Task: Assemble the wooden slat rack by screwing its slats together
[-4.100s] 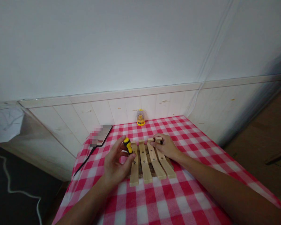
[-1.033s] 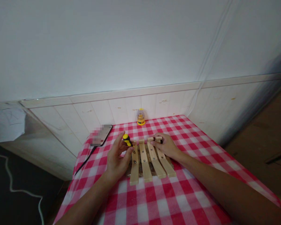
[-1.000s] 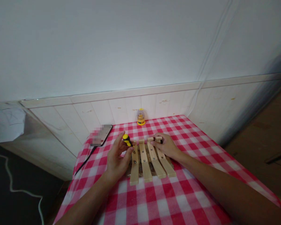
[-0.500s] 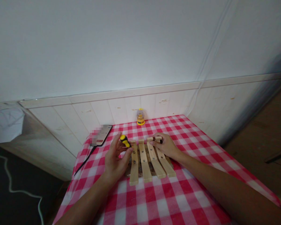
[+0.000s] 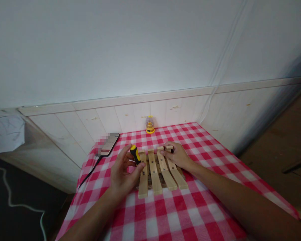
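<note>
A short yellow-and-black screwdriver (image 5: 134, 154) is held between the thumb and fingers of my left hand (image 5: 122, 169), over the leftmost slat; its tip is hidden. Several pale wooden slats (image 5: 154, 170), with screws or screw holes in them, lie side by side across a darker brownish piece (image 5: 149, 177) that shows between them. My right hand (image 5: 178, 155) grips the far ends of the two right-hand slats, fingers closed around them.
A clear-topped yellow container (image 5: 149, 124) stands at the table's back edge by the wall. To the left lies a phone (image 5: 111, 144) with a black cable (image 5: 91, 170). A red-and-white checked cloth (image 5: 190, 214) covers the table.
The screwdriver has come more upright in my left hand and sits slightly lower. My left hand has shifted a little; the right hand and the slats stay in place.
</note>
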Motion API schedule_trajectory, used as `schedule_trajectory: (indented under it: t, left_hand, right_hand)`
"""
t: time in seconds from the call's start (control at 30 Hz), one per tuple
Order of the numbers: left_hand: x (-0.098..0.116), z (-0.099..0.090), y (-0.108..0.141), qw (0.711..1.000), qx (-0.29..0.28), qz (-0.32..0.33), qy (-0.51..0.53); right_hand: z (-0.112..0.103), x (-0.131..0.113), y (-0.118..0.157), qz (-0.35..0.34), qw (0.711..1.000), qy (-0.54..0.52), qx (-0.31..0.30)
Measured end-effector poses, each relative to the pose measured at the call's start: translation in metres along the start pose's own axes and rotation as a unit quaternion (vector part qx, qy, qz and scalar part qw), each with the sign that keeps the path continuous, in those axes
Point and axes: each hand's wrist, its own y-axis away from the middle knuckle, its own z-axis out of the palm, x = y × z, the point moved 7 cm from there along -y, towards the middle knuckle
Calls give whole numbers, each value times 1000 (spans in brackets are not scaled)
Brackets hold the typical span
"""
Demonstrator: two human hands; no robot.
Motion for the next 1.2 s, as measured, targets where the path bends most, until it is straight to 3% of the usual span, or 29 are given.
schedule_trajectory:
  t: [0.43, 0.7, 1.2]
  left_hand:
    - [-9, 1, 3, 999, -11, 33, -1]
    - [-5, 4, 6, 998, -51, 42, 10]
    - [-2, 8, 6, 998, -59, 11, 26]
  right_hand:
    - [0, -1, 0, 0, 1000, 0, -1]
    - [0, 0, 0, -1, 1000, 2, 1]
    - [0, 2, 0, 1, 1000, 4, 2]
